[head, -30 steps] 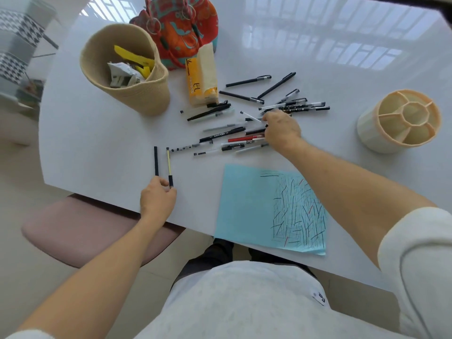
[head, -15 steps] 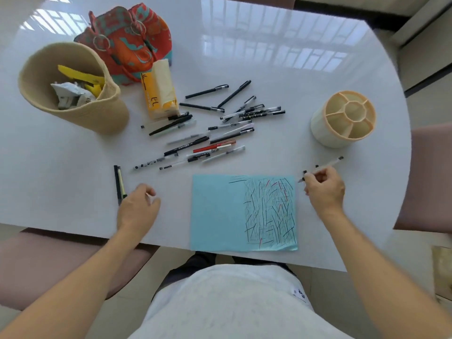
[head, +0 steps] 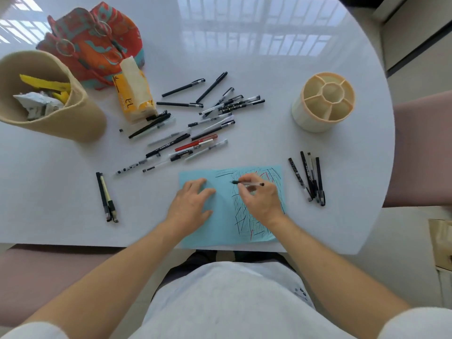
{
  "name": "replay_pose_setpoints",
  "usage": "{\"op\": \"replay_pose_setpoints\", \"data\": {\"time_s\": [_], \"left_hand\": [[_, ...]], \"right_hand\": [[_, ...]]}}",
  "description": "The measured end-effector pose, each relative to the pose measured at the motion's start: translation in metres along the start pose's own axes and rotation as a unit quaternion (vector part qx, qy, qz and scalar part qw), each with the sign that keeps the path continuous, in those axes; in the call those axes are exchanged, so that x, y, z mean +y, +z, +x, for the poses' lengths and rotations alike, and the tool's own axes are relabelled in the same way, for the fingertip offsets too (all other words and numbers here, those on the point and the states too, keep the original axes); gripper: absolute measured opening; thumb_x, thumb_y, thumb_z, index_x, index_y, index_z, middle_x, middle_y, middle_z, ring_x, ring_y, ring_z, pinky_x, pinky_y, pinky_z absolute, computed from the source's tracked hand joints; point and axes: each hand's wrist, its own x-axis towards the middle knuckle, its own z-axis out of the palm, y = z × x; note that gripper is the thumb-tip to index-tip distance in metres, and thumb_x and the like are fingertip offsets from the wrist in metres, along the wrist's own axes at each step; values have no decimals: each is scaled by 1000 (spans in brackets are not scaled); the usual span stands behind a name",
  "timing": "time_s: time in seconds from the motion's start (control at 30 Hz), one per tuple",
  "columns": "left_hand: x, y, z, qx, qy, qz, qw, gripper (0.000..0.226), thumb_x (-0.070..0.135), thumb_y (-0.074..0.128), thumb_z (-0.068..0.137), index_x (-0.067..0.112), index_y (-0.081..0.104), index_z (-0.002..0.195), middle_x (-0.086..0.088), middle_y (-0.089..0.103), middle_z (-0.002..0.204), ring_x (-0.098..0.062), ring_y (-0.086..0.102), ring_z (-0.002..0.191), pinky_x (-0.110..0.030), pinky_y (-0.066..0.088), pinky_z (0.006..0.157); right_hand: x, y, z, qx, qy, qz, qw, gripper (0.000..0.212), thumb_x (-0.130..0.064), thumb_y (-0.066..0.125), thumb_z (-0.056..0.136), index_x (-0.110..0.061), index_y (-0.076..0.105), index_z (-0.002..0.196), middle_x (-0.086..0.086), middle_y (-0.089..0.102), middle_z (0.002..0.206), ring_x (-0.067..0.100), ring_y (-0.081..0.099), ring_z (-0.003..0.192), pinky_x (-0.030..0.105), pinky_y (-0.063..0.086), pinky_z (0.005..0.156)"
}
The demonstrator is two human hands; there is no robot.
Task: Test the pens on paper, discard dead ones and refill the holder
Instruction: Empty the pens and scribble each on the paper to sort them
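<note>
Right grip (head: 259, 199) pinching pen (head: 248, 184), left grip (head: 193, 204) flat, open on paper (head: 220, 223). My worry: fresh scribble lost among old marks at 12 o'clock, dead pen misjudged.

the blue paper (head: 220, 223) lies flat at the near edge of the table (head: 305, 33), its right half full of black, blue and red lines. one clear pen (head: 247, 184) touches it with its dark tip. a messy pile of pens (head: 195, 123) lies in the middle. two pens (head: 107, 196) lie at the left, four pens (head: 308, 178) at the right. the round cream holder (head: 322, 101) stands empty near the right edge.
</note>
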Motion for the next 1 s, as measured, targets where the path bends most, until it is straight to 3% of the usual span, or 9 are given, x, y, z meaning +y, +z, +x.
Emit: {"op": "replay_pose_setpoints", "data": {"time_s": [0.13,0.3,0.43,0.57,0.67,0.77,0.83,0.9,1.0], "left_hand": [[2,-1,-1,6,-1,10,1000,61,36,77,75,29,55,131,-3,38,148,-26,35,133,-43,43,102],[4,-5,-1,-1,-9,8,1000,61,37,75,77,30,53,134,-1,35,150,-25,32,135,-41,41,105],[5,-7,-1,-8,-11,-5,1000,60,37,75,79,29,53,134,-1,35,150,-23,30,136,-42,39,108],[12,-12,0,55,-26,-110,992,51,37,75,82,23,59,129,1,50,137,-18,41,129,-36,40,107],[24,-21,3,94,7,-148,985,39,41,70,86,24,63,121,7,63,117,-13,51,112,-30,46,94],[30,-30,5,100,26,-151,983,26,39,67,88,26,68,110,11,68,97,-11,55,94,-33,51,80],[25,-31,5,97,18,-145,984,31,43,67,87,25,67,112,11,68,100,-12,56,97,-31,50,82],[14,-29,1,81,-3,-134,988,40,46,68,87,24,64,120,10,65,110,-12,54,107,-30,48,89],[-5,-22,-8,65,-27,-106,992,48,40,72,85,22,59,127,6,59,124,-15,47,120,-34,46,99]], "right_hand": [[-4,16,-4,-7,-34,-59,998,11,-23,71,89,-27,74,99,-19,73,82,5,68,67,22,54,71],[9,-7,8,64,43,-94,993,11,-27,65,92,-29,72,101,-11,71,74,8,67,68,26,56,70],[10,-16,8,59,39,-40,997,8,-25,67,93,-25,71,99,-10,72,72,4,68,67,31,58,69],[-2,-9,0,-15,40,62,997,2,-27,69,91,-28,70,90,-5,72,71,9,71,66,36,59,65],[-15,3,-6,-102,32,95,990,4,-33,69,89,-30,72,89,-6,73,77,14,72,69,39,61,70],[-27,14,-5,-138,13,95,986,7,-35,68,89,-29,71,90,-9,73,77,11,71,71,33,60,71],[-29,12,3,-117,26,89,989,7,-34,66,92,-27,70,90,-7,72,75,11,70,71,30,58,68],[-22,-1,17,-69,76,65,993,6,-27,64,94,-26,66,88,0,72,76,19,72,71,37,58,68],[5,-37,39,-69,131,-66,987,5,-23,58,97,-22,61,92,3,71,86,14,62,63,30,49,54]]}}
